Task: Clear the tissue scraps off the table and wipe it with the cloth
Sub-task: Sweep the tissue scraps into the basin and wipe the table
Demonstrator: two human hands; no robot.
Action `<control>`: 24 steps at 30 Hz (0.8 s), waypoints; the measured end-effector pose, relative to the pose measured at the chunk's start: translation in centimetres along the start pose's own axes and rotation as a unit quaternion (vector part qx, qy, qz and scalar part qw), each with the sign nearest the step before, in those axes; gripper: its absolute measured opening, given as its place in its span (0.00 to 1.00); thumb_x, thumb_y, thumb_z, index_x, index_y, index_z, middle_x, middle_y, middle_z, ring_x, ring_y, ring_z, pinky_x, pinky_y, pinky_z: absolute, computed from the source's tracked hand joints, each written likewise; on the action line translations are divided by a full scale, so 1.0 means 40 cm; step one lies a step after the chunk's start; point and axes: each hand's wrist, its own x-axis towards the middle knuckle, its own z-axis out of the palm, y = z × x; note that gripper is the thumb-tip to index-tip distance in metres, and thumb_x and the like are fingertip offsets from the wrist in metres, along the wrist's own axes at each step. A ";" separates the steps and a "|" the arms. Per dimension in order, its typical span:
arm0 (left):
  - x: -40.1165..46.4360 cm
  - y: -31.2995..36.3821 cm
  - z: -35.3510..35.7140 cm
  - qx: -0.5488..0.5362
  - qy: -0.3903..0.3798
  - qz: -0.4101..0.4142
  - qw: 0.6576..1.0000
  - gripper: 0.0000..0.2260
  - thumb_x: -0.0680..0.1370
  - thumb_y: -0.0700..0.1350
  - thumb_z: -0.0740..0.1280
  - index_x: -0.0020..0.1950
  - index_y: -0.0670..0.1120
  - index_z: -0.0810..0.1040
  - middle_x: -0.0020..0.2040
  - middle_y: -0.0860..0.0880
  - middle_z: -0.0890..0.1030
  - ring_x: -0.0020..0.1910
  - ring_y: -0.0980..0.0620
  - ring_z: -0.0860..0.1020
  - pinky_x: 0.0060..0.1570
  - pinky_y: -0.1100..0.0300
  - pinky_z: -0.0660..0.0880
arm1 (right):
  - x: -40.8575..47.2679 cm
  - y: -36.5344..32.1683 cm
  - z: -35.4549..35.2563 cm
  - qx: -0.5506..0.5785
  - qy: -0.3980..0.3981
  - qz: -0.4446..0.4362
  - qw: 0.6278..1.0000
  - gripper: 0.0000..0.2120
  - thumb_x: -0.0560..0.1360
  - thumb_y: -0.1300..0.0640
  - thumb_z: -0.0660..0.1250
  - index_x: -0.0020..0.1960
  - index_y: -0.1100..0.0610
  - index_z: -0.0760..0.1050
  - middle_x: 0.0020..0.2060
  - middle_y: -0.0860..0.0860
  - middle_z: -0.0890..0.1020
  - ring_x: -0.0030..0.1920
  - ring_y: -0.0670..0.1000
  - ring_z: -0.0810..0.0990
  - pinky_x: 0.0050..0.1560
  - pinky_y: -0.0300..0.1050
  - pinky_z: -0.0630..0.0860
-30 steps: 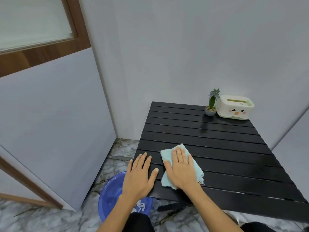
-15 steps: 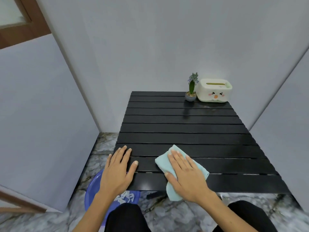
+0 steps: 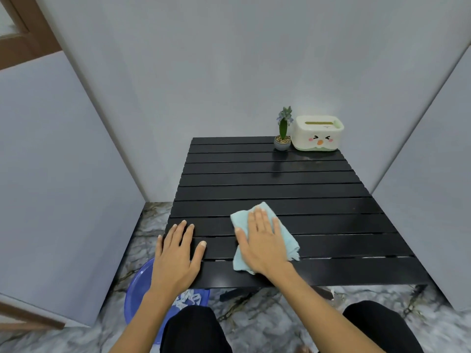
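A light blue cloth (image 3: 286, 236) lies on the near part of the black slatted table (image 3: 280, 184). My right hand (image 3: 263, 242) presses flat on the cloth, fingers spread and pointing away from me. My left hand (image 3: 177, 253) rests flat on the table's near left corner, holding nothing. White tissue scraps (image 3: 188, 300) lie in a blue basin (image 3: 139, 289) on the floor below that corner. No scraps show on the tabletop.
At the table's far right stand a small potted plant (image 3: 283, 133) and a white tissue box with a cartoon face (image 3: 317, 133). Grey walls close in on the left, back and right. My knees in black trousers are at the bottom edge, over marble floor.
My right hand has slid the cloth to the right along the near slats and slightly away from the front edge. The left hand stays on the corner. My view has turned right.
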 end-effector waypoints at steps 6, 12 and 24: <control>0.037 0.064 0.007 -0.009 -0.016 0.009 1.000 0.33 0.77 0.65 0.43 0.77 0.51 0.63 0.79 0.52 0.59 0.79 0.50 0.53 0.75 0.44 0.47 | 0.014 0.009 0.003 0.014 0.007 -0.068 0.998 0.30 0.78 0.42 0.36 0.80 0.42 0.43 0.81 0.50 0.49 0.80 0.51 0.44 0.77 0.53 0.40; 0.071 0.153 0.037 -0.014 -0.040 0.051 0.998 0.34 0.76 0.66 0.41 0.78 0.52 0.61 0.79 0.52 0.58 0.79 0.50 0.52 0.75 0.43 0.47 | 0.011 0.127 -0.019 0.005 0.029 -0.038 0.999 0.38 0.72 0.41 0.28 0.81 0.48 0.46 0.80 0.45 0.50 0.79 0.46 0.45 0.76 0.47 0.38; 0.085 0.195 0.060 0.010 -0.050 0.066 0.997 0.34 0.77 0.66 0.42 0.78 0.53 0.60 0.80 0.53 0.57 0.79 0.50 0.51 0.75 0.41 0.45 | -0.003 0.414 -0.114 -0.017 0.043 0.086 0.995 0.33 0.80 0.39 0.44 0.81 0.54 0.50 0.80 0.50 0.53 0.79 0.48 0.48 0.77 0.49 0.44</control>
